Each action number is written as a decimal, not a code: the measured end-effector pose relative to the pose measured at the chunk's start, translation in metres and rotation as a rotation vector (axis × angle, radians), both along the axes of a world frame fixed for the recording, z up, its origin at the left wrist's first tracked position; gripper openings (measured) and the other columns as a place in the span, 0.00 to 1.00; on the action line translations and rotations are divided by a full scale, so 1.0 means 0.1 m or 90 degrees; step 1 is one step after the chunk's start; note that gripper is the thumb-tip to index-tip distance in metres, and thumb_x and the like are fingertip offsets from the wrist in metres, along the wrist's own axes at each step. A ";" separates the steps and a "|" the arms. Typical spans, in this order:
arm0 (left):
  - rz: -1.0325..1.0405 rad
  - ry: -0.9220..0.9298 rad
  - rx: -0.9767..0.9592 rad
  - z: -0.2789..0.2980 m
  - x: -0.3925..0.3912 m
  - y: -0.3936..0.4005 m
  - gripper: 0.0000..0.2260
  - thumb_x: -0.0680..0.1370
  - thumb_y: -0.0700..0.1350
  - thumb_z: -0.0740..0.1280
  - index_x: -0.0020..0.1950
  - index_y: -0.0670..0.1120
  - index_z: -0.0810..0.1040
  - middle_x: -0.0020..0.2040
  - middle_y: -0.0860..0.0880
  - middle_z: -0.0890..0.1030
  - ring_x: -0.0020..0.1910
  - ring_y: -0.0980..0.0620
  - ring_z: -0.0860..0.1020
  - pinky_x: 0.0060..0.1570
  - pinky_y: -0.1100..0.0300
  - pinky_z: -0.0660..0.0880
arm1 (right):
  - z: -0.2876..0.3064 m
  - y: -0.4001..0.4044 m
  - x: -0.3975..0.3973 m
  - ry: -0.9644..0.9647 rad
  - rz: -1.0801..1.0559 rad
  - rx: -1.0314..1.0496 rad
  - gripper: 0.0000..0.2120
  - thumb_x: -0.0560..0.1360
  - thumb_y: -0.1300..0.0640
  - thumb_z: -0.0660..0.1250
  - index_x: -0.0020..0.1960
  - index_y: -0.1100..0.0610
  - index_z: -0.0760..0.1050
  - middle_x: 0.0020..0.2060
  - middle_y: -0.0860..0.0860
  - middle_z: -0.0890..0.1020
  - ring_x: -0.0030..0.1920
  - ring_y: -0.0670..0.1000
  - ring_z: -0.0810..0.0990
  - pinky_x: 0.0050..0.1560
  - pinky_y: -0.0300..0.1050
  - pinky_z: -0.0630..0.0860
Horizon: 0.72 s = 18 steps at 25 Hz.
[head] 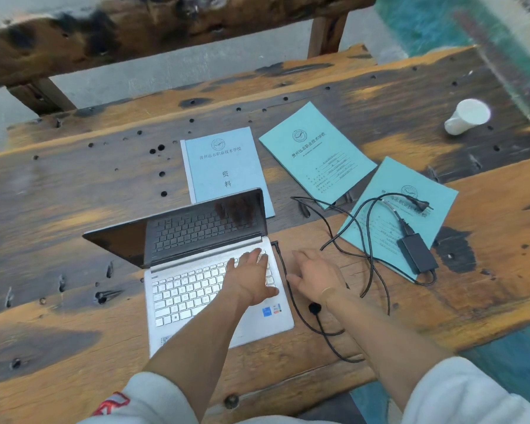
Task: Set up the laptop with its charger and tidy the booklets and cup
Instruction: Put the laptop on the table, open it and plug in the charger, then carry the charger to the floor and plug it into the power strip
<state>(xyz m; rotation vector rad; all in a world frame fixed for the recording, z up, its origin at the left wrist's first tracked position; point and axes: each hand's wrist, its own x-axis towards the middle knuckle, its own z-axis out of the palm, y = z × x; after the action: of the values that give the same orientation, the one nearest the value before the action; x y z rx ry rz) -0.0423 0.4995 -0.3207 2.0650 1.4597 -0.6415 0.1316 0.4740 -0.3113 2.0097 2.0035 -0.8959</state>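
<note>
A silver laptop stands open on the wooden table, its screen dark. My left hand lies flat on the right side of the keyboard, fingers straight. Just right of the laptop, my right hand rests open on the table over the black charger cable, whose plug sits at the laptop's right edge. The charger brick lies on a teal booklet. A second teal booklet and a pale blue booklet lie behind the laptop. A white paper cup lies tipped on its side at the far right.
The mains plug of the cable rests on the right teal booklet. Cable loops trail toward the table's front edge. A heavy wooden bench back crosses the far side. The table's right end borders a teal floor.
</note>
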 end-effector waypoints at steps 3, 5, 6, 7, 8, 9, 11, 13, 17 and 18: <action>-0.011 -0.057 0.058 0.18 -0.05 0.04 0.38 0.75 0.65 0.63 0.79 0.50 0.54 0.81 0.49 0.52 0.78 0.46 0.53 0.76 0.44 0.51 | 0.20 -0.16 0.14 -0.033 -0.063 0.035 0.32 0.79 0.42 0.59 0.78 0.52 0.55 0.77 0.49 0.59 0.77 0.54 0.55 0.73 0.54 0.60; -0.025 -0.096 0.084 0.29 -0.05 0.06 0.37 0.76 0.66 0.62 0.79 0.51 0.56 0.80 0.48 0.54 0.78 0.46 0.55 0.75 0.45 0.54 | 0.34 -0.29 0.26 -0.061 -0.112 0.070 0.33 0.78 0.40 0.59 0.78 0.51 0.53 0.78 0.49 0.57 0.78 0.53 0.51 0.75 0.53 0.57; -0.036 -0.114 0.092 0.33 -0.03 0.08 0.36 0.76 0.66 0.62 0.79 0.51 0.57 0.80 0.48 0.56 0.77 0.46 0.56 0.74 0.46 0.55 | 0.41 -0.35 0.33 -0.072 -0.139 0.085 0.34 0.78 0.40 0.59 0.78 0.51 0.53 0.78 0.48 0.57 0.78 0.53 0.50 0.75 0.53 0.56; -0.045 -0.132 0.095 0.37 0.00 0.09 0.36 0.76 0.66 0.62 0.78 0.51 0.58 0.79 0.48 0.57 0.77 0.46 0.57 0.74 0.46 0.57 | 0.48 -0.41 0.40 -0.079 -0.166 0.094 0.34 0.78 0.39 0.59 0.78 0.50 0.53 0.78 0.48 0.56 0.78 0.52 0.49 0.74 0.53 0.55; -0.053 -0.146 0.095 0.41 0.03 0.10 0.35 0.75 0.65 0.63 0.78 0.51 0.59 0.79 0.48 0.58 0.76 0.46 0.59 0.73 0.47 0.58 | 0.54 -0.46 0.46 -0.087 -0.191 0.099 0.34 0.77 0.39 0.59 0.78 0.49 0.53 0.78 0.48 0.56 0.78 0.52 0.48 0.74 0.53 0.54; -0.065 -0.160 0.099 0.45 0.09 0.09 0.35 0.75 0.65 0.63 0.78 0.50 0.60 0.78 0.48 0.59 0.76 0.46 0.60 0.72 0.48 0.59 | 0.62 -0.54 0.54 -0.101 -0.216 0.105 0.35 0.77 0.38 0.59 0.78 0.49 0.53 0.78 0.48 0.56 0.78 0.52 0.48 0.74 0.53 0.54; -0.092 -0.181 0.108 0.55 0.23 0.07 0.35 0.75 0.64 0.63 0.78 0.50 0.60 0.78 0.48 0.60 0.75 0.46 0.61 0.71 0.49 0.61 | 0.75 -0.71 0.69 -0.133 -0.253 0.114 0.36 0.76 0.36 0.58 0.78 0.50 0.53 0.78 0.48 0.56 0.78 0.52 0.49 0.74 0.54 0.56; -0.116 -0.197 0.107 0.64 0.39 0.03 0.35 0.75 0.64 0.63 0.78 0.50 0.60 0.78 0.48 0.61 0.74 0.46 0.62 0.71 0.49 0.62 | 0.86 -0.90 0.86 -0.155 -0.283 0.127 0.36 0.77 0.36 0.57 0.78 0.50 0.53 0.78 0.48 0.56 0.78 0.52 0.49 0.73 0.54 0.57; -0.133 -0.216 0.095 0.78 0.70 -0.05 0.35 0.75 0.65 0.63 0.77 0.51 0.60 0.77 0.49 0.61 0.74 0.46 0.63 0.70 0.50 0.65 | 0.97 -1.19 1.22 -0.167 -0.334 0.139 0.35 0.77 0.36 0.57 0.78 0.50 0.52 0.78 0.48 0.57 0.78 0.52 0.51 0.72 0.53 0.60; -0.130 -0.224 0.094 0.80 0.79 -0.06 0.34 0.75 0.65 0.63 0.77 0.51 0.61 0.77 0.49 0.62 0.74 0.47 0.63 0.69 0.50 0.65 | 0.98 -1.24 1.31 -0.167 -0.343 0.138 0.35 0.77 0.36 0.57 0.79 0.50 0.52 0.78 0.48 0.57 0.77 0.52 0.51 0.71 0.53 0.60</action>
<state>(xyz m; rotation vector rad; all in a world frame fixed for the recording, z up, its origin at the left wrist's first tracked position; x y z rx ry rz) 0.0368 0.4938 -0.2408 2.3187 1.1346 -0.2314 0.2622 0.3504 -0.2135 2.6915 1.4949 -0.4624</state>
